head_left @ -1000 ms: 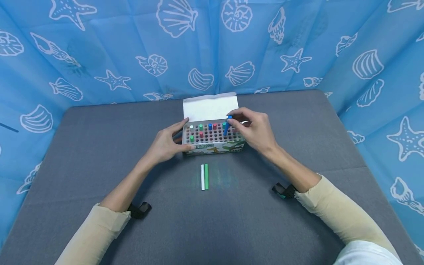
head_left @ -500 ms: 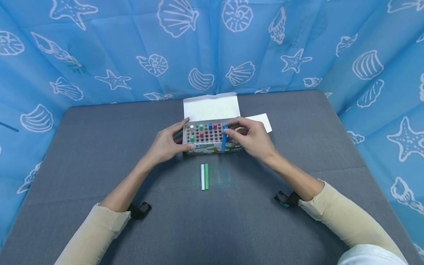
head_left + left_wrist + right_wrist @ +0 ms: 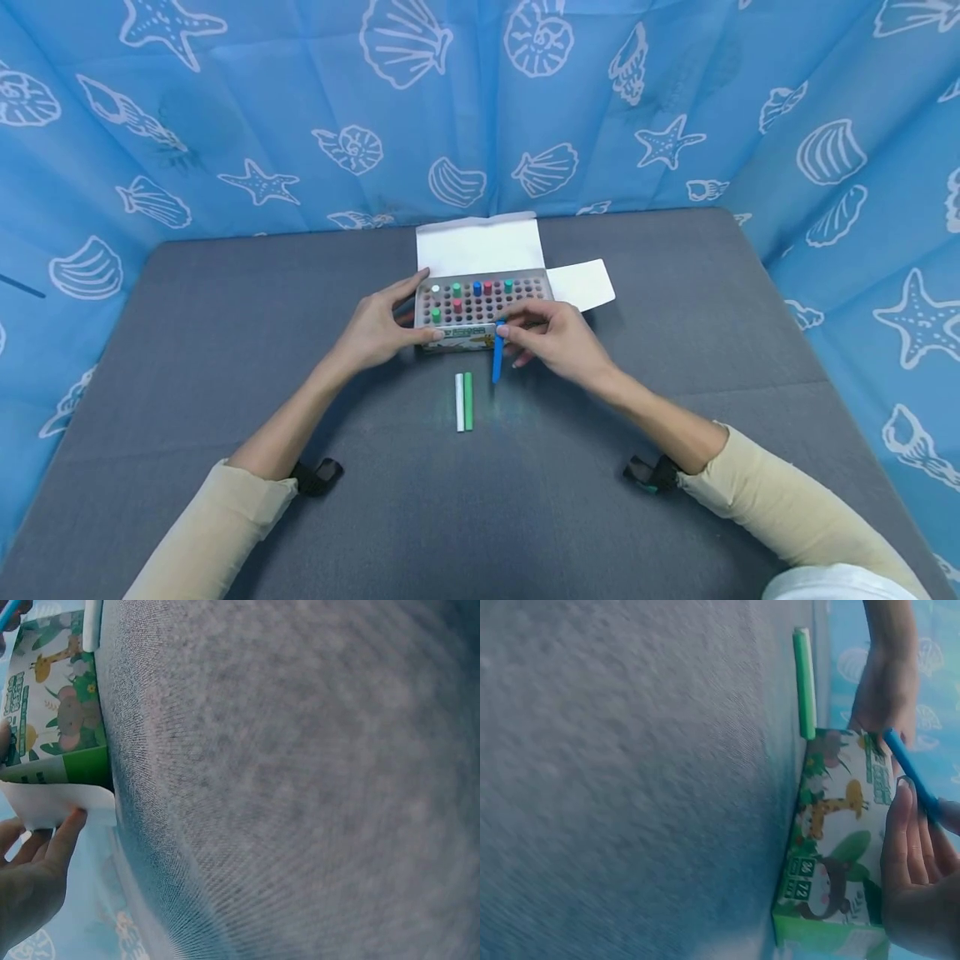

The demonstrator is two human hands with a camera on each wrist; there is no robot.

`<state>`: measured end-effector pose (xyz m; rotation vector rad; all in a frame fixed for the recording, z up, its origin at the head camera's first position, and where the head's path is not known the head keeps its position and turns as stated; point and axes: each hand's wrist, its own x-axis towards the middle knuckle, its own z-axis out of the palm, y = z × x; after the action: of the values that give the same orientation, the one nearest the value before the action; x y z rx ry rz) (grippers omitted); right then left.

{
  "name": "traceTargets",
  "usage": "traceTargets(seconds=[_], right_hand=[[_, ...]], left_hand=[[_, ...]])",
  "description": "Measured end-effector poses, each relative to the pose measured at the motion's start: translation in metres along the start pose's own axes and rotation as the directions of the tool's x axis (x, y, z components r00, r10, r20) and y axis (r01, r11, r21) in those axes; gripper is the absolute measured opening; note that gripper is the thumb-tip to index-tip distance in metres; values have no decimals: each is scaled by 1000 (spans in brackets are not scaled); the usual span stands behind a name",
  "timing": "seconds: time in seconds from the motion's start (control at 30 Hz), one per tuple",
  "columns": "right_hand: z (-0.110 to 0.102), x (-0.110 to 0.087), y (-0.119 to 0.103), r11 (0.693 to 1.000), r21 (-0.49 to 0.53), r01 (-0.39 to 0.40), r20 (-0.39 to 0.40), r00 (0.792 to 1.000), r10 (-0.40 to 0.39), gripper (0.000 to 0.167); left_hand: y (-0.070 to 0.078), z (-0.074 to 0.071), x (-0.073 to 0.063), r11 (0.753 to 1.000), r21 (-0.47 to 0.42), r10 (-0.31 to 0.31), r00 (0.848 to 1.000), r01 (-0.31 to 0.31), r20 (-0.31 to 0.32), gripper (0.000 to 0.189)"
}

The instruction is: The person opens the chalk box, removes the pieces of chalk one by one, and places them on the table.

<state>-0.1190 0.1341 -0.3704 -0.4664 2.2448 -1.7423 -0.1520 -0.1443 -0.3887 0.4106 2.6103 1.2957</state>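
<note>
My right hand [image 3: 562,342] pinches the upper end of a blue chalk stick [image 3: 497,358], which hangs steeply in front of the chalk box [image 3: 461,342]. In the right wrist view the blue chalk [image 3: 909,766] slants past the box's printed front [image 3: 832,817]. My left hand [image 3: 367,329] grips the box's left end, thumb at the front and fingers toward the back. Several chalks, white, green, blue and red, stand in the box's holed insert. A white chalk [image 3: 460,404] and a green chalk [image 3: 468,400] lie side by side on the table before the box.
The box's white lid [image 3: 480,248] stands folded back, and a white side flap [image 3: 585,285] spreads to the right. Grey cloth covers the table [image 3: 480,517]. A blue shell-patterned curtain [image 3: 480,108] hangs behind and at both sides.
My right hand has drawn the blue chalk from above the box's holes forward and down past its front edge, uncovering the right flap. The left hand has stayed on the box.
</note>
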Motion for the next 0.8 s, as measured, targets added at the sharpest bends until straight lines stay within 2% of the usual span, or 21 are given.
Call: traceTargets(seconds=[0.17,0.4,0.57,0.8], right_hand=[[6,-1,6,1000,17,-14,40,999,13,22],[13,-2,11,998,63,-26,56,998,22,22],[17,-2,14,995,64,-80,83,994,75,24],[19,-5,18,989,20,-149,110,983,146,24]], left_hand=[[0,-1,-1,1000,-3,5,1000,-5,-4,90],[-1,-2,-2,1000,-15,3,1000,-3,-6,90],[-1,-3,-2,1000,-22,5,1000,-5,-7,90],[-2,-2,0,999,38,3,1000,-3,-4,91]])
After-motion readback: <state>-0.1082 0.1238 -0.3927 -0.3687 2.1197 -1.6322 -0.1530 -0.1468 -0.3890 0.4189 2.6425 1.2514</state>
